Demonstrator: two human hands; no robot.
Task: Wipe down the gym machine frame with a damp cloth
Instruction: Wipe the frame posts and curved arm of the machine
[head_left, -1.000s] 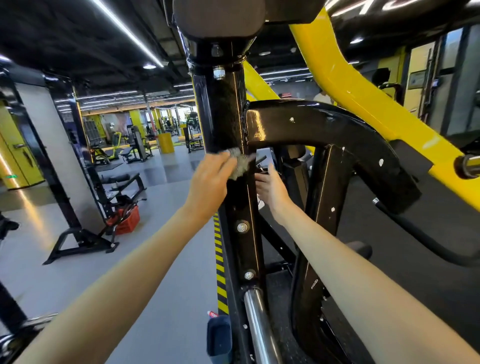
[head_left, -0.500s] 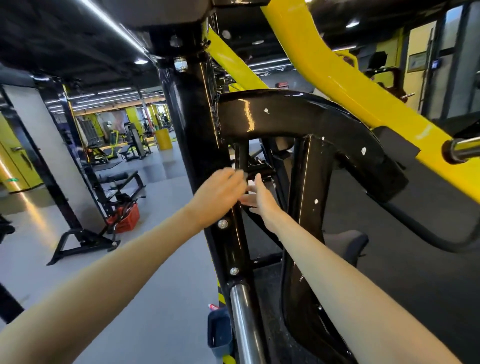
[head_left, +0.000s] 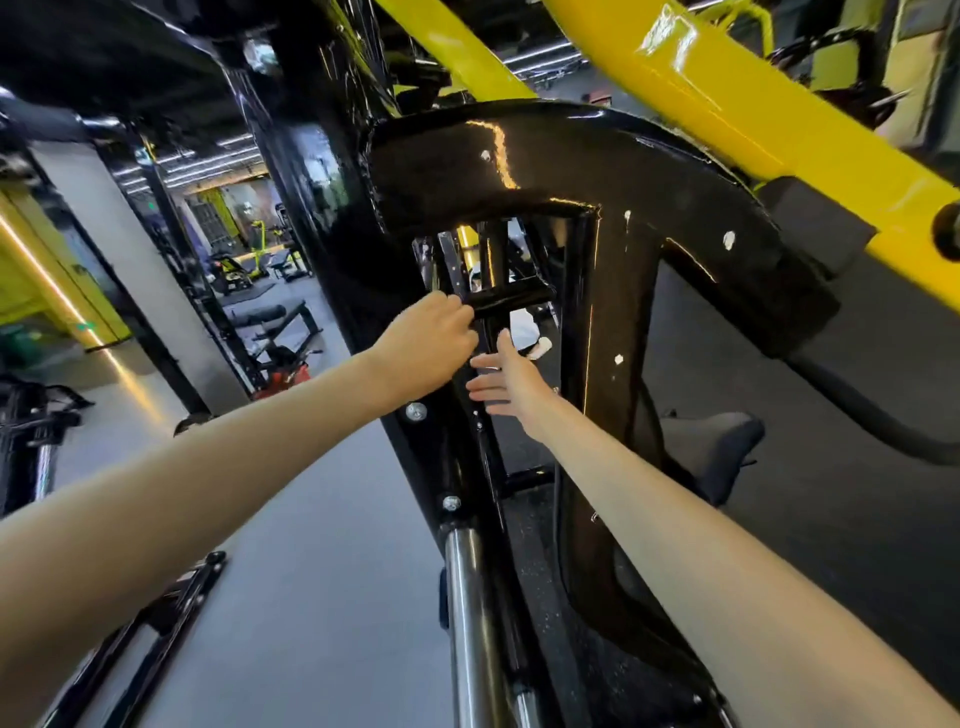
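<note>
The gym machine's glossy black upright (head_left: 332, 260) rises through the middle of the view. A thick curved black arm (head_left: 571, 166) branches off it to the right. My left hand (head_left: 431, 343) is curled against the upright's right edge, just below a short black crossbar (head_left: 514, 299). The cloth is hidden under that hand. My right hand (head_left: 506, 379) hovers flat with straight fingers just below and right of the left hand, inside the frame gap, holding nothing.
A yellow beam (head_left: 727, 104) slants overhead at the right. A chrome rod (head_left: 467, 597) runs down below the upright's bolts. A grey seat pad (head_left: 717, 447) sits behind the curved arm. Benches and racks (head_left: 270, 322) stand on the grey floor to the left.
The view has tilted and come closer to the frame. My left hand slid down the upright, and the grey cloth seen under it earlier is now covered. My right hand's fingers have straightened out below it.
</note>
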